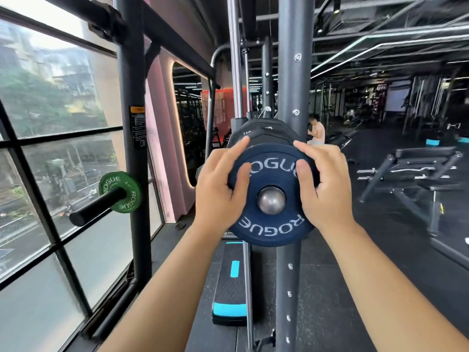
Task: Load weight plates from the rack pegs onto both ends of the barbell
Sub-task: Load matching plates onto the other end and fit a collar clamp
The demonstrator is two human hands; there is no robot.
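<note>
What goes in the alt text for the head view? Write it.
The left hand and right hand grip the rim of a blue ROGUE plate on a steel bar end, with black plates behind it. To the left, a small green plate sits on a black rack peg by the window.

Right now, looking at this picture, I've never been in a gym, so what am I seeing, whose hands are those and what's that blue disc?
This one picture comes from a camera worn on a person's head, looking forward and down at their own hands. The left hand and right hand grip a blue weight plate by its rim, thumbs on its face. A silver bar end shows through its centre hole, with black plates behind. On the left, a green plate sits on a black rack peg. A step platform lies on the floor below.
</note>
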